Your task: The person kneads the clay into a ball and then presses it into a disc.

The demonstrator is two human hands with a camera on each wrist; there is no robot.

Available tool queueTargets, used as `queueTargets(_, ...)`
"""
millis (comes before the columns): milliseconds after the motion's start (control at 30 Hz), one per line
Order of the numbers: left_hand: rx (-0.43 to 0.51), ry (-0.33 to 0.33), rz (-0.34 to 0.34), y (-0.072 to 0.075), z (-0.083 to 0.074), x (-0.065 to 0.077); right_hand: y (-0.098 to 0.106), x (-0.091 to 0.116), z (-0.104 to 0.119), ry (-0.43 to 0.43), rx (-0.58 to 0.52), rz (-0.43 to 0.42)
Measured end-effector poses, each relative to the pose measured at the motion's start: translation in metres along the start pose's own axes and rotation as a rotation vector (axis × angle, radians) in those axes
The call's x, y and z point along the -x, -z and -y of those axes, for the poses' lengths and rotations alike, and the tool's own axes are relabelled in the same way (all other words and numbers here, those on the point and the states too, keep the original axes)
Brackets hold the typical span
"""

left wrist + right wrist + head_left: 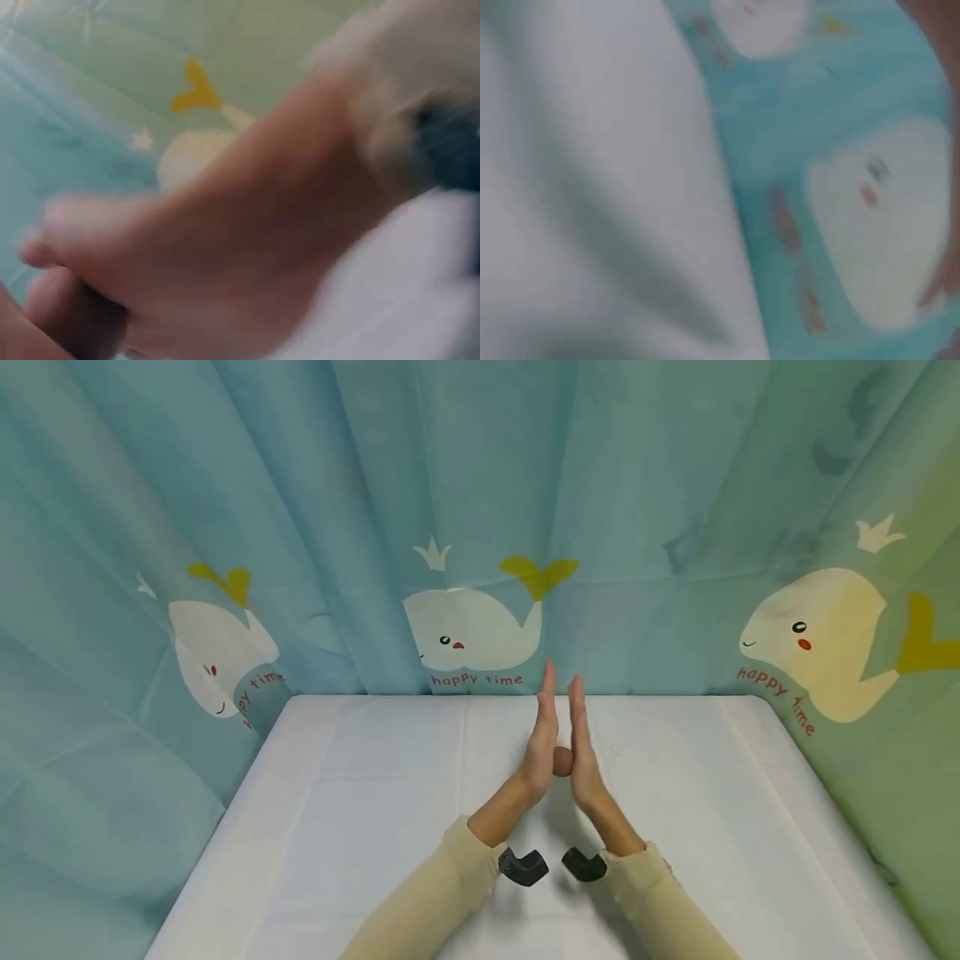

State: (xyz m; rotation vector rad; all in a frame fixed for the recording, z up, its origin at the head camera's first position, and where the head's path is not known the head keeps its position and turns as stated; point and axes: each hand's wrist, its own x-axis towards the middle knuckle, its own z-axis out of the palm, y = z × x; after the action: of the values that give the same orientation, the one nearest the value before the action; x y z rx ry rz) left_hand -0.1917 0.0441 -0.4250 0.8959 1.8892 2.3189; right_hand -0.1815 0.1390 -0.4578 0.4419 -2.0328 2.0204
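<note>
In the head view, a small round brown ball (562, 762) sits between two upright palms above the white table. It looks like clay, though its material is not certain. My left hand (543, 743) has its fingers straight and pointing away, its palm against the ball's left side. Facing it, my right hand (582, 743) touches the ball's other side, fingers also straight. The left wrist view is blurred; the brown ball (86, 322) shows there low at the left, partly covered by the hands. In the right wrist view only a strip of blurred skin appears along the right edge.
A white-covered table (375, 827) lies beneath the hands. Behind it and along both sides hangs a blue-green curtain (300, 527) printed with white whales. Black curved mounts (524, 867) project from both beige sleeves (450, 893), close to one another.
</note>
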Motion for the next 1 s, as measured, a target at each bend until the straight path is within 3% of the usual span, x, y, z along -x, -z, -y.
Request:
queueTargets(133,-0.141,-0.018,-0.05,0.01,0.015,-0.007,-0.018,0.022,0.011,0.056,0.021,0.023)
queueTargets(233,-0.22,0.034,-0.052,0.009,0.03,-0.001,-0.016,0.018,0.023,0.122,0.031,-0.001)
queueTargets(333,-0.174,0.076,-0.017,0.0,0.036,0.011,-0.004,0.002,0.026,0.111,0.067,-0.026)
queueTargets(433,-0.081,0.08,0.012,-0.011,0.033,0.02,0.013,-0.012,0.016,0.042,0.079,-0.055)
queueTargets(600,0.013,0.077,0.033,-0.022,0.018,0.022,0.03,-0.012,-0.008,-0.053,0.025,-0.095)
queueTargets(767,0.01,0.073,0.019,-0.018,0.014,0.013,0.018,0.006,-0.009,-0.039,0.021,-0.08)
queueTargets(900,-0.028,0.09,-0.034,-0.007,0.027,0.006,-0.003,0.024,0.005,0.026,0.089,-0.037)
queueTargets(1000,-0.037,0.103,-0.023,-0.005,0.036,0.009,-0.007,0.023,0.013,0.089,0.133,-0.036)
